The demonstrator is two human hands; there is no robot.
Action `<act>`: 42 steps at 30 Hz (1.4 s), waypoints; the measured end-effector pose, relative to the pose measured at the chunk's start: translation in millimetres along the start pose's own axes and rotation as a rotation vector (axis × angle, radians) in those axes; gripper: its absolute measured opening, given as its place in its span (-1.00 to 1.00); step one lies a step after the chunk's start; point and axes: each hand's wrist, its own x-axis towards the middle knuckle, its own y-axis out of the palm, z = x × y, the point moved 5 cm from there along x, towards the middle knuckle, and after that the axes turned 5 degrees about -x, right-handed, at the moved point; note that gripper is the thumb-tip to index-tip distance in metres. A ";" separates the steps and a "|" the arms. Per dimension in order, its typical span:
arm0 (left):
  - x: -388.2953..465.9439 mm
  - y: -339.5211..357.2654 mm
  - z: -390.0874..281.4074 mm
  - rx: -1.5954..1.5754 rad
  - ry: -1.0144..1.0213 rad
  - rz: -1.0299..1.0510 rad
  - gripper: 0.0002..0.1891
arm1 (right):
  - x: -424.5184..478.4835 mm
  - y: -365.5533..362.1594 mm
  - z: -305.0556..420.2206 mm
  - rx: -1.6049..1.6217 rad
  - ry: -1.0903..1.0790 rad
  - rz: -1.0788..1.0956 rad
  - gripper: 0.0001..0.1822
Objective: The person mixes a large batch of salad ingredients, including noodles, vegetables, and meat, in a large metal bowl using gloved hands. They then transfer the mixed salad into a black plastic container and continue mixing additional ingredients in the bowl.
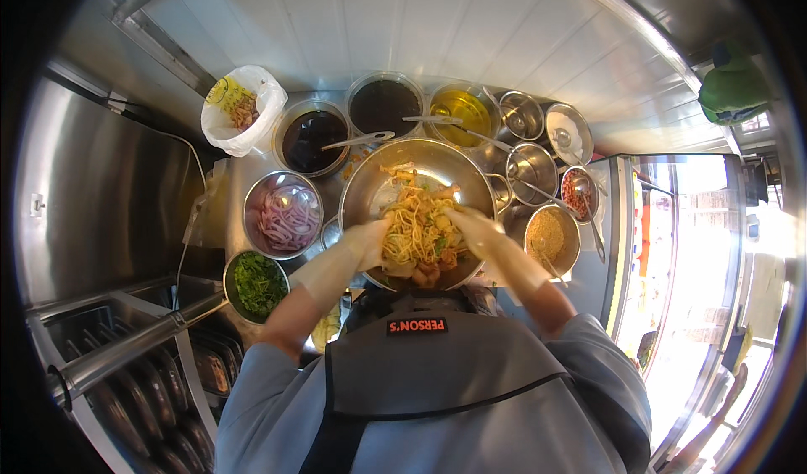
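A large stainless-steel mixing bowl [359, 178] stands before me with a heap of dressed noodles [416, 228] in it. Bits of green leaf and browned chunks show among the strands. My left hand [369, 242], in a clear disposable glove, cups the heap from the left. On the opposite side my right hand [474, 229], gloved likewise and blurred, presses against the noodles. The noodles are held between both hands inside the bowl. Fingers are partly hidden in the food.
Around the bowl stand sliced red onions [287, 219], chopped herbs [258, 283], dark sauces [315, 140], yellow oil [463, 115], peanuts [577, 190] and tan crumbs [545, 233]. Several ladle handles jut between containers. A lined tub [252, 127] sits back left; a glass-fronted cabinet [656, 253] stands right.
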 end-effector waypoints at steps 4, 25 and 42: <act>34.9 25.3 18.0 -0.314 -0.019 0.366 -0.57 | 86.6 36.8 -41.7 0.848 -0.078 0.158 -0.19; -19.5 39.4 -46.2 0.966 0.679 -0.308 -0.50 | 98.8 0.6 -8.0 0.245 -0.192 -0.080 -0.13; -25.3 -1.7 21.9 0.424 0.226 -0.016 -0.84 | 20.3 100.5 61.3 -1.479 -1.103 -0.181 -0.35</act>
